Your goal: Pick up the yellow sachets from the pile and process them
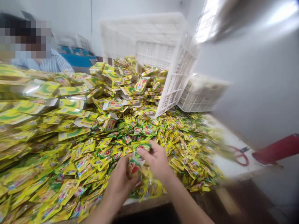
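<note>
My left hand (120, 179) is closed around a small box (134, 168) with a red watermelon picture, its white flap raised at the top. Just above that flap, my right hand (158, 161) pinches a small yellow-green sachet (143, 144) between thumb and fingers. Both hands are close together over the near edge of the table. Beneath and around them lies a thick heap of yellow and green sachets (189, 155). Motion blur softens the fine detail, and the lower part of the box is partly hidden by my left fingers.
Many yellow boxes (74, 113) are piled at the left and back. A white plastic crate (173, 84) lies tipped with boxes spilling out; another crate (198, 95) stands behind. Red-handled scissors (241, 155) and a red cylinder (277, 149) are at right. Another person (58, 62) sits far left.
</note>
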{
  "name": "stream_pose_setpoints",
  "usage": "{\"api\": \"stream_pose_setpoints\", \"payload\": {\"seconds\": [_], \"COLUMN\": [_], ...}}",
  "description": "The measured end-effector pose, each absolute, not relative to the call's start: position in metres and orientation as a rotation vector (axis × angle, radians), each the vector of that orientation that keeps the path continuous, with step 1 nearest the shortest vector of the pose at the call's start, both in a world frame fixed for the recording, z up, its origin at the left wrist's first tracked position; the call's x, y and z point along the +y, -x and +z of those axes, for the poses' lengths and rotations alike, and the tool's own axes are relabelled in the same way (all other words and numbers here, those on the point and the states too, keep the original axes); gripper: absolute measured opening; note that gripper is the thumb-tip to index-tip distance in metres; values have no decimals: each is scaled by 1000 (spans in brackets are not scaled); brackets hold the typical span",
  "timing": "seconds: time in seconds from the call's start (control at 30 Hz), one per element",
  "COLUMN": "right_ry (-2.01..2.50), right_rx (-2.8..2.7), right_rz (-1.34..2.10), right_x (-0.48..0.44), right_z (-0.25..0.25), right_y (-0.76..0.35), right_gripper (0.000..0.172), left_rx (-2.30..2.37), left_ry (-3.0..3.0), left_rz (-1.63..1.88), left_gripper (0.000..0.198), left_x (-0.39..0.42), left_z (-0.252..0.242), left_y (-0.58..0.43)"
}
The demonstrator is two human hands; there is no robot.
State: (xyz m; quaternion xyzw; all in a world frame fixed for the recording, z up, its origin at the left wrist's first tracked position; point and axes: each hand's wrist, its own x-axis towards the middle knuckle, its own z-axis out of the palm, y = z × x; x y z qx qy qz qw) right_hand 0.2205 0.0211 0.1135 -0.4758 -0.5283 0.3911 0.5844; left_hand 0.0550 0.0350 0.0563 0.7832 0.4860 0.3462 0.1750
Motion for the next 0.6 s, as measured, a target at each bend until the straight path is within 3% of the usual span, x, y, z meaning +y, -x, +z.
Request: {"api": "stream_pose_setpoints", "payload": {"seconds": [0.13, 0.3, 0.47, 0.6], "right_ry": [1343, 1512, 1447, 1429], "right_rx": [-1538, -1856, -2208, -2162], "right_rz": [607, 564, 662, 646], "right_x": [10, -1, -3, -6], "right_z": [91, 93, 104, 107], "right_y": [-216, -217, -219, -214], "right_gripper": [14, 7, 6, 22], "left_rx": [1527, 1611, 1377, 1053], "left_ry": [-2083, -1976, -1857, -1586], "left_rz": [994, 1044, 1012, 907], "left_gripper": [55, 56, 35, 21], "left_x": [12, 2, -8, -7], "left_z": [29, 14, 14, 18], "left_y": [-73, -73, -59, -40]}}
